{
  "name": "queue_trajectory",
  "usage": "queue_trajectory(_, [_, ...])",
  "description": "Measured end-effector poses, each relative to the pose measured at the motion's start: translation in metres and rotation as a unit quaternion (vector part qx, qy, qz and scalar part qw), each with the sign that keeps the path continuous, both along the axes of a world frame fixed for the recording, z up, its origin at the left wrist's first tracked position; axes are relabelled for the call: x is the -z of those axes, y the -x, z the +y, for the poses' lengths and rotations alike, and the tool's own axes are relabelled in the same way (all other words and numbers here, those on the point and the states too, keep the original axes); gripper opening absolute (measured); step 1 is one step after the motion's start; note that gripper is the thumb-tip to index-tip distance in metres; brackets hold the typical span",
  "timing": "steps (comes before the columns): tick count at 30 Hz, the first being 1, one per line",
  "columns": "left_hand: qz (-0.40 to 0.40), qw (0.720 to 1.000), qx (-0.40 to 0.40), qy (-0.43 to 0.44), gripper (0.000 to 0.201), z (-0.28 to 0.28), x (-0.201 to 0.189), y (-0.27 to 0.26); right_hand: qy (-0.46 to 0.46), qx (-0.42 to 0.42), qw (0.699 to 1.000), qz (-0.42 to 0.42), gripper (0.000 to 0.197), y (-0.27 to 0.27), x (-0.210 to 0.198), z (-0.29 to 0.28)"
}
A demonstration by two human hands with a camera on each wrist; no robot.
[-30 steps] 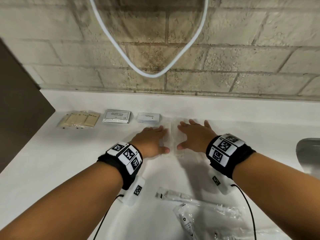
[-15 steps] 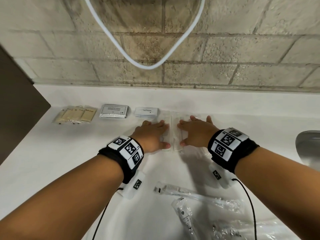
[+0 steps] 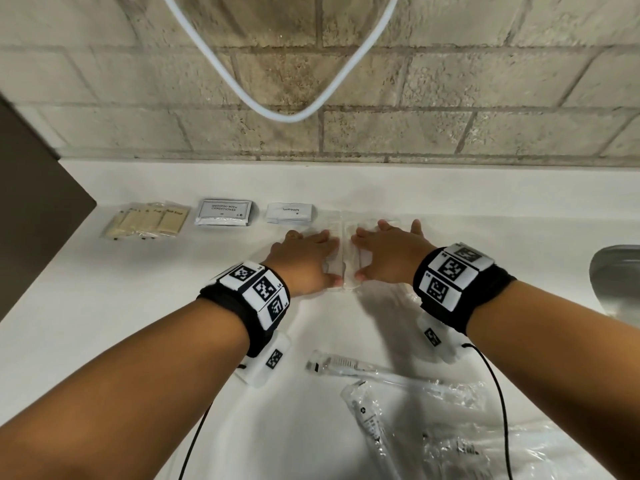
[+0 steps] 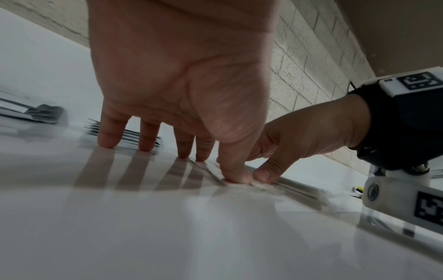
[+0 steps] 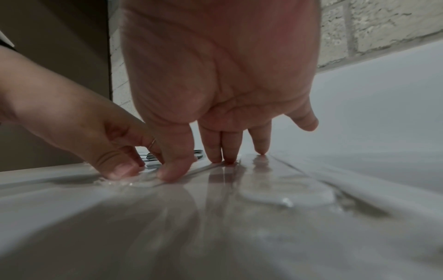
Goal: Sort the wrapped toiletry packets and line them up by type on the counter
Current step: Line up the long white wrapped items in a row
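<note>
Clear-wrapped comb packets [image 3: 346, 258] lie side by side on the white counter [image 3: 104, 306], right of the toothpaste packets [image 3: 290, 213]. My left hand [image 3: 304, 258] lies flat with straight fingers on the left comb packet [image 4: 206, 170]. My right hand [image 3: 384, 254] presses flat on the right comb packets [image 5: 275, 181]; both thumbs meet at the near end. Further left in the row sit shampoo sachets [image 3: 224, 212] and tan bath soap packets [image 3: 149, 221]. Wrapped toothbrushes [image 3: 363, 368] and more clear packets [image 3: 374, 427] lie loose near me.
A brick wall [image 3: 450, 98] backs the counter, with a white cable loop [image 3: 287, 112] hanging before it. A dark panel [image 3: 31, 202] bounds the left side. A metal sink rim [image 3: 616, 278] shows at the right edge. Wrist camera cords trail over the near counter.
Both hands have slid the comb packets a little farther back toward the wall, closer to the toothpaste packets. The fingers stay flat on them.
</note>
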State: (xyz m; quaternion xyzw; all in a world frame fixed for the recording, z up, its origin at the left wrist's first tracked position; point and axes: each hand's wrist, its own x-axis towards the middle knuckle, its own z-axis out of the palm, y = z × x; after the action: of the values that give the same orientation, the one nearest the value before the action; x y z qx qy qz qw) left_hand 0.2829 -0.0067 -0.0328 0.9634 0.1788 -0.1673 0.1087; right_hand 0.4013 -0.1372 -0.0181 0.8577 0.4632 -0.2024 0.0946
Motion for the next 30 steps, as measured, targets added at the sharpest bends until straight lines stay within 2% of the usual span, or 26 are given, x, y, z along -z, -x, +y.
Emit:
queue_trajectory(4, [-0.006, 0.999, 0.039, 0.001, 0.077, 0.001, 0.005, -0.002, -0.001, -0.006, 1.0, 0.004, 0.08, 0.0, -0.005, 0.003])
queue_trajectory(7, [-0.009, 0.999, 0.035, 0.003, 0.07, 0.0, 0.001, 0.0, -0.01, 0.003, 1.0, 0.016, 0.083, 0.0, -0.006, 0.002])
queue_trajectory(13, [0.039, 0.998, 0.054, 0.001, 0.07, -0.002, 0.003, -0.002, -0.006, 0.016, 1.0, 0.009, 0.089, -0.004, -0.003, 0.004])
queue_trajectory(16, [0.042, 0.998, 0.054, 0.003, 0.07, -0.001, 0.006, -0.004, -0.007, 0.013, 1.0, 0.019, 0.086, -0.003, -0.004, 0.002])
queue_trajectory(18, [0.037, 0.998, 0.053, 0.007, 0.073, 0.0, 0.009, -0.005, -0.042, 0.016, 0.999, 0.013, 0.08, -0.004, -0.007, -0.004])
queue_trajectory(21, [0.036, 0.998, 0.055, 0.005, 0.079, 0.001, 0.014, -0.007, -0.153, 0.138, 0.978, -0.041, 0.07, -0.017, -0.01, -0.021])
queue_trajectory(24, [0.03, 0.998, 0.062, 0.006, 0.088, 0.003, 0.015, -0.007, -0.109, 0.232, 0.966, 0.022, 0.074, -0.031, -0.011, -0.042])
queue_trajectory(27, [0.009, 0.999, 0.048, 0.017, 0.086, 0.001, 0.01, -0.006, -0.084, 0.253, 0.962, 0.062, 0.048, -0.045, -0.014, -0.056])
queue_trajectory(30, [-0.03, 0.998, 0.045, -0.01, 0.073, -0.008, -0.007, -0.003, -0.112, 0.295, 0.947, 0.067, 0.03, -0.06, -0.015, -0.068])
